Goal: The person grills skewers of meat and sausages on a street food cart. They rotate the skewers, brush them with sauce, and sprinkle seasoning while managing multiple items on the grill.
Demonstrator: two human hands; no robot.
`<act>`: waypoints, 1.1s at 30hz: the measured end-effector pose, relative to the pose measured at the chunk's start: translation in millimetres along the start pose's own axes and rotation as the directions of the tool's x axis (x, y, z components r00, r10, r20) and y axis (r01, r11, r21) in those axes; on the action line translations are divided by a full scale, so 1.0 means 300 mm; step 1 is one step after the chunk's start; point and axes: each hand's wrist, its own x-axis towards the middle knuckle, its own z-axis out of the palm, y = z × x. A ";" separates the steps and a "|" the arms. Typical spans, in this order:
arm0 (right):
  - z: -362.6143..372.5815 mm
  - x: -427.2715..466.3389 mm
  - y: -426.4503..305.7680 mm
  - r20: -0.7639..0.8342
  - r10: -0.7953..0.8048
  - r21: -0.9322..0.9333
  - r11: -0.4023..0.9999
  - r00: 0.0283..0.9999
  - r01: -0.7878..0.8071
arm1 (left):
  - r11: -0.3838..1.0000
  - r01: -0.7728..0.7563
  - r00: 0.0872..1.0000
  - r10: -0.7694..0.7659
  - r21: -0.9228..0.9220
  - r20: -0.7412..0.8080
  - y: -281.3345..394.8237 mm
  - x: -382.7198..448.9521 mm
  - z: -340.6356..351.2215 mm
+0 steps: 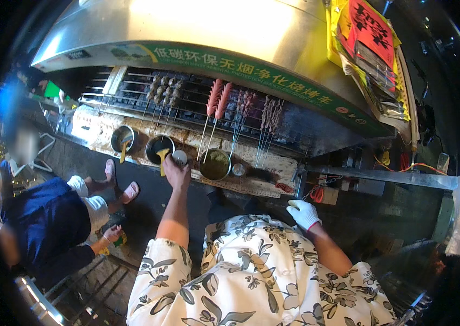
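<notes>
My left hand [177, 171] is closed around a small round container with a whitish top [179, 157], at the front ledge of a charcoal grill. Just left of it stands a metal pot of dark liquid [157, 143] with a yellow-handled brush [162, 159] in it. To its right sits a metal bowl of greenish powder [215, 164]. My right hand [304, 214], in a white knitted glove, hangs in front of my body near the grill's right corner, fingers loosely bent and nothing visible in it. Two scored sausages on sticks [218, 100] lie over the coals.
Skewers of meat [271, 114] and of darker pieces [164, 90] rest on the grill grate [132, 87]. Another pot with a brush [122, 138] and a small clear jar [238, 169] stand on the ledge. A metal hood [205, 20] overhangs. A seated person [50, 220] is at left.
</notes>
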 end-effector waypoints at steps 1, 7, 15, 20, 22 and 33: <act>0.000 -0.004 -0.023 -0.027 -0.004 0.012 1.000 1.000 0.005 | 0.999 -0.038 0.999 0.038 -0.028 0.008 0.003 -0.014 -0.033; 0.009 -0.012 -0.205 -0.102 -0.060 0.226 0.971 0.993 0.081 | 0.925 -0.160 0.985 0.126 -0.345 -0.120 0.159 -0.155 -0.372; 0.030 0.078 -0.571 0.315 -0.142 0.941 0.171 0.938 -0.291 | 0.826 -0.043 0.819 0.352 -0.563 0.453 0.531 -0.128 -0.561; 0.046 0.042 -0.587 0.311 -0.310 0.907 -0.185 0.898 -0.378 | 0.769 -0.168 0.604 0.575 -0.617 0.552 0.734 -0.125 -0.531; 0.047 0.016 -0.572 0.290 -0.191 0.918 -0.222 0.938 -0.329 | 0.708 -0.225 0.518 0.669 -0.669 0.533 0.778 -0.122 -0.511; 0.039 -0.045 -0.276 0.207 -0.328 0.695 -0.614 0.922 -0.374 | 0.210 -0.782 0.272 0.962 -0.586 -0.018 1.247 0.090 -0.756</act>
